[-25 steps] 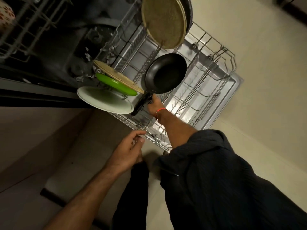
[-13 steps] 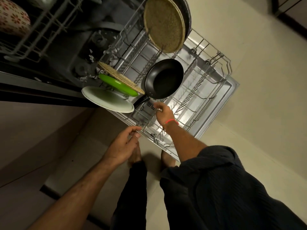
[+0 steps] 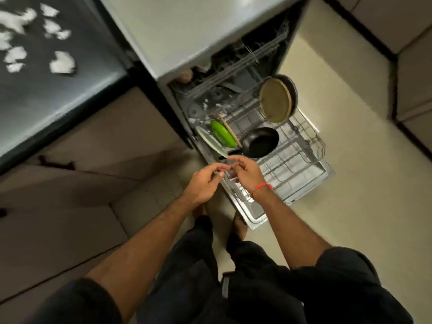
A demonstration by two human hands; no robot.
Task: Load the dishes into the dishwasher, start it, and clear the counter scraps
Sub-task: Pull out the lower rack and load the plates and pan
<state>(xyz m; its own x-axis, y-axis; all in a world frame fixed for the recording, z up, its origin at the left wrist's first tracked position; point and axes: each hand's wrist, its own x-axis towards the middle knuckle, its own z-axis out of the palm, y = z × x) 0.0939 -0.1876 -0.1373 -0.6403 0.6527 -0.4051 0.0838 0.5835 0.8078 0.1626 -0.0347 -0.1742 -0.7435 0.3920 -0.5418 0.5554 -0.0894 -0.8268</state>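
The dishwasher's lower rack [image 3: 304, 164] is pulled out over the open door. In it stand a white plate [image 3: 209, 141], a green plate [image 3: 222, 133], a tan plate [image 3: 230, 132], a black frying pan [image 3: 260, 142] and a large tan round plate [image 3: 275, 102] at the far end. My left hand [image 3: 203, 181] and my right hand [image 3: 245, 171] hover together above the rack's near corner, fingertips close, fingers loosely bent, holding nothing I can see. A red thread circles my right wrist.
A dark counter [image 3: 58, 90] at the upper left carries several white scraps [image 3: 62, 63]. The dishwasher's grey top [image 3: 187, 26] and upper rack [image 3: 252, 59] lie beyond. Beige cabinet fronts stand on the left, tiled floor on the right. My bare feet stand by the door.
My right hand has let go of the frying pan's handle and drawn back to meet my left hand. My head has risen, so the counter and dishwasher top have come into view.
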